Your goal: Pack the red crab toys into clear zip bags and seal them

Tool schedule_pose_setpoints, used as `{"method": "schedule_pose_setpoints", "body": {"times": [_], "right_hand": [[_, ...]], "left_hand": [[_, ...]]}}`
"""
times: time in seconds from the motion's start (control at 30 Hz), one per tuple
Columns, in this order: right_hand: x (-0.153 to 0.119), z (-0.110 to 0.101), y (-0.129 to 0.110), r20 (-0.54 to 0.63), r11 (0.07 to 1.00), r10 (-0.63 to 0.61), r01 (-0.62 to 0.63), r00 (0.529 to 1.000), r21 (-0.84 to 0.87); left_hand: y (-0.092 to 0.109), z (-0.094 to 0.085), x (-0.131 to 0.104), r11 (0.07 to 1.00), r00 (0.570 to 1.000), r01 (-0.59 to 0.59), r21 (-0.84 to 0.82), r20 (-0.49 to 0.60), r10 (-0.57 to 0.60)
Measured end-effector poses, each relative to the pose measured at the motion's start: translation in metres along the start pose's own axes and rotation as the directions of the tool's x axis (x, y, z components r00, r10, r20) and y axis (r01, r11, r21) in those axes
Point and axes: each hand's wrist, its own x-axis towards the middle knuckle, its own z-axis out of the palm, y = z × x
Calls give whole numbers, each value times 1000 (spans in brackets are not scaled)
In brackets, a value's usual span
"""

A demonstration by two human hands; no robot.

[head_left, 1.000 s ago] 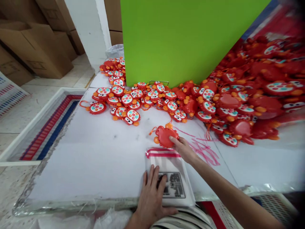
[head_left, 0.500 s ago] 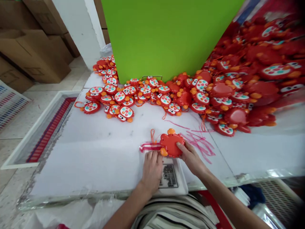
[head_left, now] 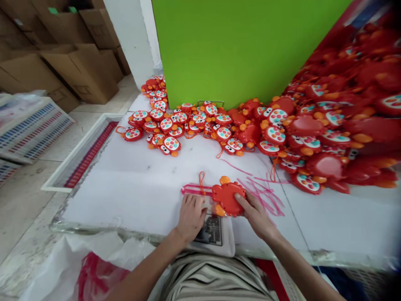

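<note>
My right hand (head_left: 257, 214) grips a red crab toy (head_left: 228, 198) by its edge, thumb on the smooth red back, which faces up. The toy has orange claws, and its orange cord loop (head_left: 202, 183) lies to the left. Under and beside it is a stack of clear plastic bags (head_left: 228, 238) with a printed dark label and a pink strip along the top. My left hand (head_left: 190, 216) rests on that stack, fingers bent and closed at the top bag's edge near the pink strip, left of the toy.
Several more crab toys (head_left: 171, 144) lie along the back of the white table (head_left: 119, 192), heaped high at the right. A green board (head_left: 241, 50) stands behind them. Pink strips (head_left: 266, 196) lie right of my hands. Cardboard boxes (head_left: 81, 71) and a basket (head_left: 40, 129) are at left.
My view has swung left. The crab toy stays in my right hand beside the bags. My left hand has shifted slightly left from the toy, exposing more of the bag between them.
</note>
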Motion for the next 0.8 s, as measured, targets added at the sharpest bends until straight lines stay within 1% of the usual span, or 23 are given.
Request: {"method": "schedule_pose_setpoints", "body": {"times": [0.07,0.1,0.13,0.2,0.27,0.33,0.4,0.47,0.5,0.53,0.57,0.6,0.63,0.67,0.73,0.8], "right_hand": [[-1,-5,-7,31,992,-30,34,999,-120],[-2,-6,-11,66,984,-41,52,997,-169],[-3,-8,-15,107,975,-49,71,993,-209],[-4,-9,-22,192,958,-65,115,979,-261],[-6,-12,-26,276,951,-62,141,959,-276],[-8,-16,-28,356,966,-7,99,934,-240],[-9,-20,-30,410,988,76,-14,909,-154],[-9,-19,-33,406,990,133,-136,904,-22],[-7,-17,-35,379,984,140,-172,915,53],[-5,-13,-37,340,976,130,-181,931,123],[-3,-7,-38,290,972,104,-159,951,174],[0,-1,-38,237,975,69,-115,969,189],[3,6,-39,193,985,25,-57,981,160],[5,13,-39,173,996,-21,6,985,87],[8,24,-37,206,983,-89,120,974,-141],[8,29,-36,278,910,-128,224,952,-350]], "left_hand": [[0,-2,0,992,995,94,-87,-27,-97],[-1,-3,0,988,993,110,-107,-24,-113],[-2,-4,1,989,995,102,-108,-9,-104],[-5,-4,4,996,998,44,-82,38,-41],[-8,-4,6,997,996,-11,-70,82,17],[-10,-4,9,995,993,-37,-91,105,47],[-11,-5,9,992,993,-51,-119,95,62],[-11,-5,8,989,996,-56,-135,67,66],[-11,-6,8,989,996,-57,-135,55,65],[-10,-6,7,990,997,-62,-124,47,68],[-9,-6,6,992,996,-73,-105,47,78],[-9,-6,5,993,995,-86,-82,53,90],[-8,-5,5,993,992,-103,-57,61,107],[-6,-5,4,992,990,-125,-35,66,127],[-3,-6,4,988,986,-157,-17,53,157],[1,-9,3,986,986,-167,-14,19,167]]}}
